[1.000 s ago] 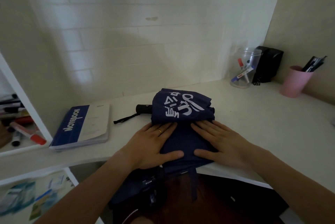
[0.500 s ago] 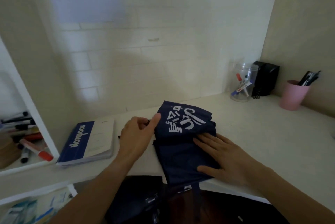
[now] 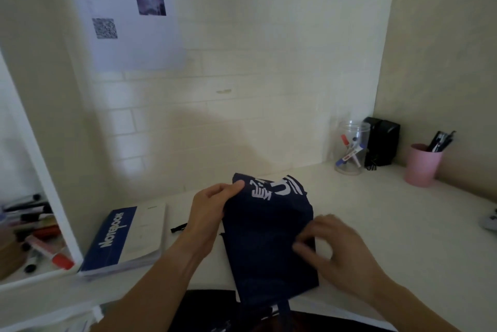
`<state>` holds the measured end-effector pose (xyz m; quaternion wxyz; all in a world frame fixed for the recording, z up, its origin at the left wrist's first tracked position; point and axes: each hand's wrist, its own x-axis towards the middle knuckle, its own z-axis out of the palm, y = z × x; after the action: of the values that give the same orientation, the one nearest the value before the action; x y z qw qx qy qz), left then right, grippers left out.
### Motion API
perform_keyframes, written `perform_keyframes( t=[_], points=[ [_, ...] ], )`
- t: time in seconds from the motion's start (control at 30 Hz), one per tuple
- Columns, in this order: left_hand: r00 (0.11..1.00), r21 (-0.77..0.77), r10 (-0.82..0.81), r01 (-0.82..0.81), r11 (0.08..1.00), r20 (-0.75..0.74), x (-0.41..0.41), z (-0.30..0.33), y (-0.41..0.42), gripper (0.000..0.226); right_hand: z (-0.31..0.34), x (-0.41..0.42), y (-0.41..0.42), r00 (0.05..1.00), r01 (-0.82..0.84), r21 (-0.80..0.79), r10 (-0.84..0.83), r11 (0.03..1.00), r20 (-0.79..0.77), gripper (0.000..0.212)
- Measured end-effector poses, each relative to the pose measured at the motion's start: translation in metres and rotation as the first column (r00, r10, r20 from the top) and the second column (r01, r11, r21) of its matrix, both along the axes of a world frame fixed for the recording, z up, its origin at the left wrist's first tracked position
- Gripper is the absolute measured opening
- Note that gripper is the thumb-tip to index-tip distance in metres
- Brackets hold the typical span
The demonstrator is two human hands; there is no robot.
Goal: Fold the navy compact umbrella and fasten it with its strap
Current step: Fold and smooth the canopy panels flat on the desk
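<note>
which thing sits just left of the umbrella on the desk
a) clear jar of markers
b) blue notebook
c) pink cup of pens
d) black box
b: the blue notebook lies on the desk left of the navy umbrella, beyond the left hand, while the pink cup, clear jar and black box stand at the far right.

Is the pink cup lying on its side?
No, the pink cup stands upright on the desk by the wall, with dark pens sticking up out of its open top.
</note>
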<state>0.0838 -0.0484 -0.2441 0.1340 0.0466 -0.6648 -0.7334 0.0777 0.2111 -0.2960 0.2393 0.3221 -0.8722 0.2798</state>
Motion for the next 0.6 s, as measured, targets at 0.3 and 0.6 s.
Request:
perform_keyframes(
  t=[0.3,0.6],
  points=[
    [0.98,0.108,-0.18,0.17,0.979,0.086,0.003,0.009,0.005,0.01,0.083,-0.043,-0.022,0.705,0.422,-0.433,0.012,0.796,0.709,0.05],
    [0.961,0.141,-0.103,0.068,0.988,0.257,-0.005,0.006,0.013,0.032,0.088,-0.039,-0.022,0.583,0.467,-0.451,0.118,0.76,0.804,0.032]
  ],
)
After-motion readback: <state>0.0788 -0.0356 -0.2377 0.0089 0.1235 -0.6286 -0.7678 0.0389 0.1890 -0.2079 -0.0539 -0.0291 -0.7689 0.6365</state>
